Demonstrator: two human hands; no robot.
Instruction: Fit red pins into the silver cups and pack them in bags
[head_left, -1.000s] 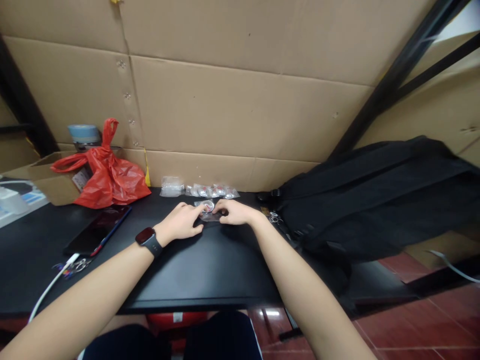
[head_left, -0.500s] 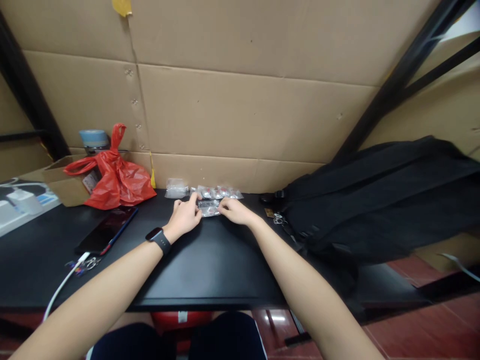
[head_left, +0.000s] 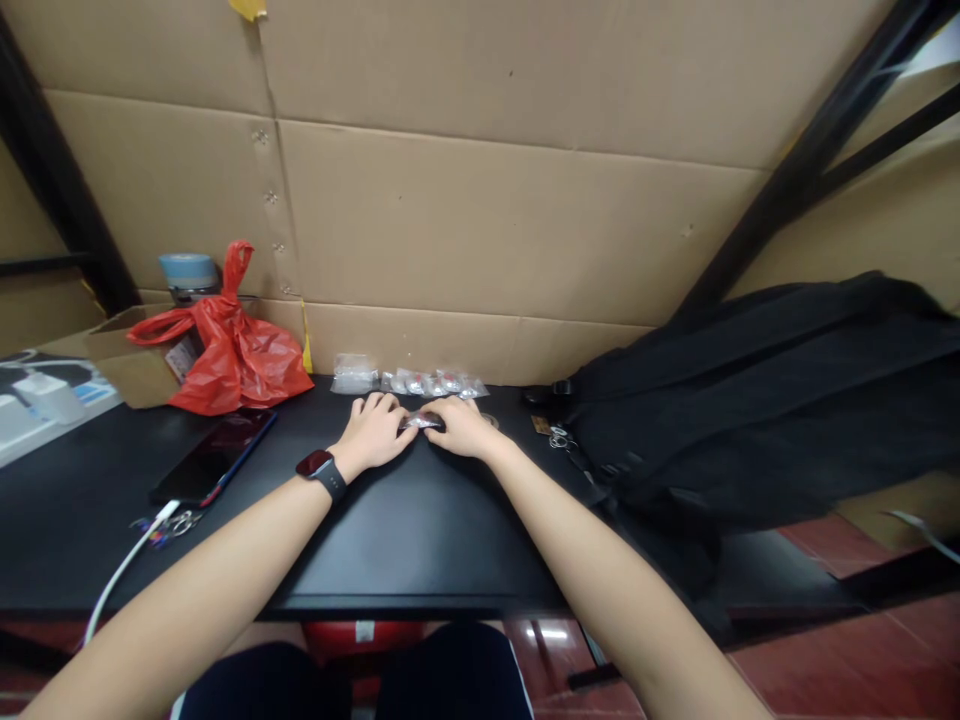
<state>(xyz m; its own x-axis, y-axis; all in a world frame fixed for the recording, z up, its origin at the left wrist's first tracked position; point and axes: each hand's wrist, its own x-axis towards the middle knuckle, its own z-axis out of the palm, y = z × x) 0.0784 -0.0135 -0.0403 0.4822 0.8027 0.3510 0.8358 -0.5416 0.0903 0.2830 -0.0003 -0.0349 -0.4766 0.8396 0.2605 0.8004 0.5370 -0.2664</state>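
Between my two hands is a small, shiny clear plastic packet with something dark in it, low over the black table. Thumb and fingers of my left hand close on its left end. My right hand grips the other end the same way. The fingers hide most of the packet, so its contents cannot be made out. Just behind the hands, along the cardboard wall, lie several clear packets with round silvery and red pieces and a clear bag with whitish contents. Part of a small ring-like thing shows beside my right hand.
On the left are a phone on a white cable, keys, a red plastic bag, a cardboard box, a blue-lidded jar and a white power strip. A black backpack fills the right side.
The packet lay flat between my fingertips; now both hands are closed around its ends, and it shows as a narrow strip. My left hand has turned, with its fingers reaching forward.
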